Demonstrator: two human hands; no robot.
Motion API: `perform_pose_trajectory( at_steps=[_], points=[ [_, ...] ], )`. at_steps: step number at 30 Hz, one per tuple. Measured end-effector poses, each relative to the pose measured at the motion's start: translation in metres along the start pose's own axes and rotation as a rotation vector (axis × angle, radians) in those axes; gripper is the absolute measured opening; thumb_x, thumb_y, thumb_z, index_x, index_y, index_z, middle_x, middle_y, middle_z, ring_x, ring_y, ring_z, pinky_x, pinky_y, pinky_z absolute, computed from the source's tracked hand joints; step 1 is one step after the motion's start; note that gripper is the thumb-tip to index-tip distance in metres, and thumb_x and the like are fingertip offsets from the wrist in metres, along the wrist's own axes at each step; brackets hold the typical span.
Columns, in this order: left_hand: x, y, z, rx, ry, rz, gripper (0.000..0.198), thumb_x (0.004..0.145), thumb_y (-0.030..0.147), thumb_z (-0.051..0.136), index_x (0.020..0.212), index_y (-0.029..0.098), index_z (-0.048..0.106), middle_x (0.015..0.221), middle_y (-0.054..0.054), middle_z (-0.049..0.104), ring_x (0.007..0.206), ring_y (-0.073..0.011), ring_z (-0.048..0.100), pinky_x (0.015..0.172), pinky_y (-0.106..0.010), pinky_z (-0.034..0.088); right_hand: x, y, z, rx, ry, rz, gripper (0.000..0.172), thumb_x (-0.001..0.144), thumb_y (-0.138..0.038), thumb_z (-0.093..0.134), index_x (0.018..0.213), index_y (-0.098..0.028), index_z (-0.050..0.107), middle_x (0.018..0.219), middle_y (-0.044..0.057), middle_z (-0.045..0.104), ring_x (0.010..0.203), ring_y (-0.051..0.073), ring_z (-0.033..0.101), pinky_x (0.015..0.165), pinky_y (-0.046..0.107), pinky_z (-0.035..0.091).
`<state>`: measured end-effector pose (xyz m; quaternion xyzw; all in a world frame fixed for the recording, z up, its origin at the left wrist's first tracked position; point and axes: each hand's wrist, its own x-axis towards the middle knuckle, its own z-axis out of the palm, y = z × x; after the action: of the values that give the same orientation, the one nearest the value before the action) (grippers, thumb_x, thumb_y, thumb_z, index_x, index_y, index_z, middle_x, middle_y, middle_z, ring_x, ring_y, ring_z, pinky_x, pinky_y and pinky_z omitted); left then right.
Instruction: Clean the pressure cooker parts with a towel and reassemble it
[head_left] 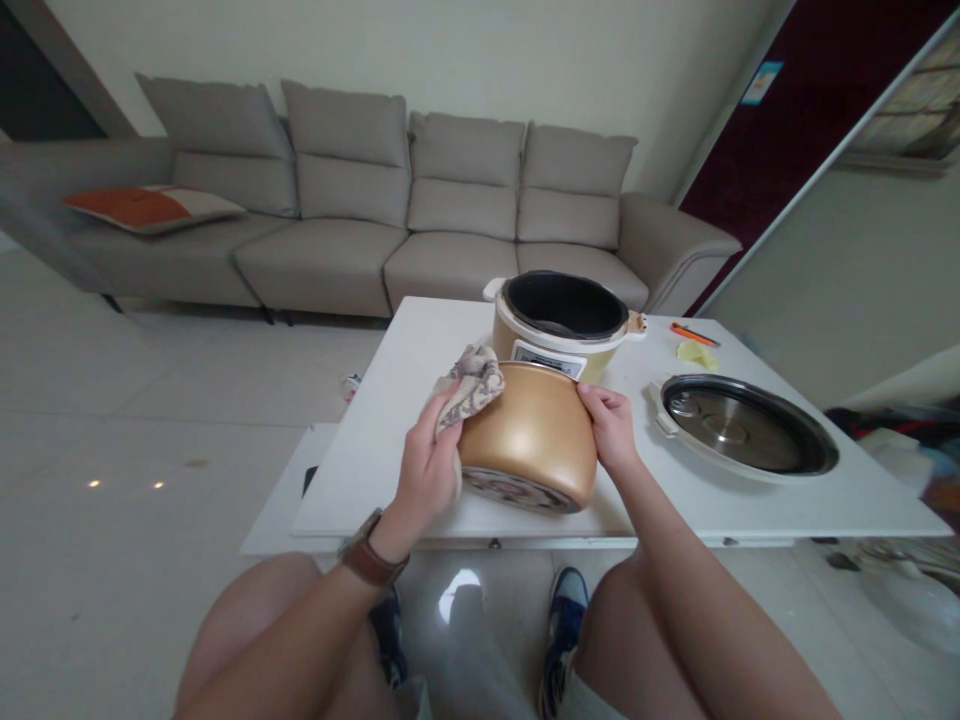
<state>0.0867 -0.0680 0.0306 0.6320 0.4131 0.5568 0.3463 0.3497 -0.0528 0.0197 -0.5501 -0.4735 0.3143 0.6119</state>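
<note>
A gold inner pot (529, 430) is held tilted above the near part of the white table, its stained underside turned toward me. My left hand (431, 455) is closed on a patterned cloth (474, 385), which lies against the pot's left side and rim. At the right, my right hand (611, 425) grips the pot by its rim, fingers hidden behind it. Just beyond the pot stands the rice cooker body (555, 335), open at the top with a black interior. The detached cooker lid (739, 430) rests inner side up to the right.
An orange utility knife (695, 335) and a yellowish crumpled piece (696, 354) lie at the table's back right. The white table (375, 440) ends close to my knees. A grey sofa (450, 260) with an orange cushion (154, 208) stands behind it.
</note>
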Motion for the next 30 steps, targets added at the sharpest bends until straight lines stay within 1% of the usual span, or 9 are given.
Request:
perform_pose_trajectory(
  at_steps=[4, 9, 11, 14, 16, 18, 21, 25, 30],
  points=[
    [0.011, -0.014, -0.001, -0.046, 0.174, -0.176, 0.022, 0.094, 0.031, 0.048, 0.102, 0.021, 0.066, 0.102, -0.004, 0.071, 0.102, -0.0223, 0.064, 0.098, -0.031, 0.047, 0.0, 0.001, -0.002, -0.004, 0.001, 0.003, 0.059, 0.073, -0.071, 0.075, 0.052, -0.019, 0.054, 0.054, -0.003, 0.044, 0.054, 0.01, 0.033, 0.05, 0.027, 0.025],
    [0.016, -0.028, -0.009, -0.041, 0.448, -0.356, 0.022, 0.089, 0.036, 0.055, 0.103, 0.023, 0.066, 0.119, -0.006, 0.069, 0.125, -0.0254, 0.056, 0.109, -0.033, 0.04, 0.001, 0.003, -0.003, -0.02, -0.021, -0.011, 0.058, 0.076, -0.07, 0.073, 0.053, -0.019, 0.055, 0.054, -0.003, 0.043, 0.054, 0.01, 0.033, 0.05, 0.027, 0.025],
    [0.012, -0.019, -0.012, -0.004, 0.405, -0.288, 0.022, 0.091, 0.036, 0.053, 0.102, 0.023, 0.067, 0.114, -0.006, 0.07, 0.12, -0.0262, 0.059, 0.107, -0.034, 0.043, 0.0, 0.002, -0.001, -0.019, -0.024, -0.017, 0.06, 0.075, -0.071, 0.072, 0.053, -0.019, 0.054, 0.054, -0.003, 0.043, 0.054, 0.01, 0.033, 0.05, 0.027, 0.025],
    [0.004, -0.004, -0.013, 0.038, 0.155, -0.054, 0.026, 0.093, 0.032, 0.049, 0.103, 0.022, 0.069, 0.104, -0.005, 0.072, 0.11, -0.0259, 0.064, 0.102, -0.035, 0.048, 0.0, 0.0, 0.001, -0.01, -0.023, -0.015, 0.061, 0.073, -0.073, 0.073, 0.051, -0.019, 0.053, 0.053, -0.003, 0.042, 0.053, 0.01, 0.032, 0.05, 0.027, 0.026],
    [-0.001, 0.001, -0.013, 0.053, -0.017, 0.092, 0.03, 0.091, 0.03, 0.052, 0.112, 0.021, 0.071, 0.112, -0.007, 0.074, 0.118, -0.0278, 0.063, 0.108, -0.038, 0.046, 0.0, 0.0, 0.002, -0.001, -0.022, 0.0, 0.062, 0.072, -0.073, 0.074, 0.05, -0.019, 0.053, 0.052, -0.003, 0.042, 0.053, 0.01, 0.032, 0.049, 0.027, 0.025],
    [-0.004, 0.0, -0.012, 0.052, -0.096, 0.15, 0.037, 0.088, 0.03, 0.056, 0.121, 0.021, 0.07, 0.124, -0.008, 0.072, 0.128, -0.0299, 0.059, 0.114, -0.041, 0.041, 0.0, 0.001, 0.002, 0.005, -0.019, 0.015, 0.061, 0.071, -0.073, 0.074, 0.051, -0.019, 0.055, 0.052, -0.003, 0.043, 0.053, 0.01, 0.032, 0.049, 0.027, 0.025],
    [-0.004, 0.0, -0.008, 0.005, -0.009, 0.043, 0.035, 0.09, 0.03, 0.054, 0.12, 0.021, 0.07, 0.119, -0.008, 0.073, 0.119, -0.0281, 0.064, 0.107, -0.039, 0.046, 0.0, 0.003, 0.002, 0.005, -0.014, 0.02, 0.061, 0.071, -0.074, 0.074, 0.052, -0.019, 0.057, 0.052, -0.003, 0.044, 0.052, 0.01, 0.033, 0.049, 0.027, 0.024],
    [0.005, -0.002, -0.003, -0.024, 0.168, -0.098, 0.021, 0.093, 0.03, 0.05, 0.097, 0.021, 0.067, 0.095, -0.003, 0.07, 0.094, -0.0216, 0.063, 0.09, -0.03, 0.049, 0.002, 0.006, 0.002, 0.015, -0.009, 0.008, 0.06, 0.072, -0.073, 0.074, 0.053, -0.019, 0.058, 0.052, -0.003, 0.045, 0.052, 0.01, 0.034, 0.049, 0.027, 0.026],
    [0.017, -0.034, -0.007, -0.106, 0.319, -0.268, 0.019, 0.088, 0.032, 0.051, 0.093, 0.021, 0.066, 0.101, -0.004, 0.069, 0.102, -0.0211, 0.062, 0.096, -0.029, 0.047, 0.004, 0.01, 0.0, 0.029, -0.008, 0.008, 0.06, 0.072, -0.074, 0.073, 0.054, -0.019, 0.057, 0.053, -0.002, 0.046, 0.052, 0.01, 0.034, 0.049, 0.027, 0.026]
  ],
)
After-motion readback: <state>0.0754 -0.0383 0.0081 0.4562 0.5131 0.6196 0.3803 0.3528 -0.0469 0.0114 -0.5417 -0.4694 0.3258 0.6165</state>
